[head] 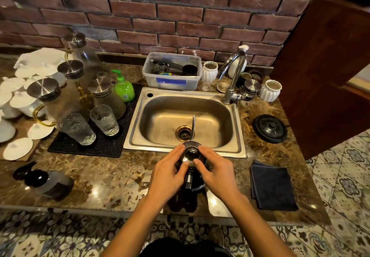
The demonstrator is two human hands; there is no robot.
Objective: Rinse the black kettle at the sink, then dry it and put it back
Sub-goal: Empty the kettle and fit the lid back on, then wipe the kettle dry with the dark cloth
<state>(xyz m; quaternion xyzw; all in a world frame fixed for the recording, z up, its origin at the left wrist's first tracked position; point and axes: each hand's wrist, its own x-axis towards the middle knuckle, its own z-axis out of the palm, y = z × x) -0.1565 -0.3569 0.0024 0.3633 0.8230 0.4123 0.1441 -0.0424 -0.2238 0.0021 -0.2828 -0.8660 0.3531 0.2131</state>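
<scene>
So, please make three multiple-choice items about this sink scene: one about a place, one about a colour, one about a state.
1. Where does the folded dark cloth lie?
A. in the sink
B. on the counter right of the sink
C. on the black mat

2. What colour is the soap bottle beside the sink?
A. green
B. red
C. blue

3. How is the black kettle held?
A. by one hand only
B. by no hand
C. between both hands

Answers:
1. B, the cloth rests on the stone counter at the right.
2. A, its body and pump are bright green.
3. C, the left hand and right hand press its two sides.
</scene>
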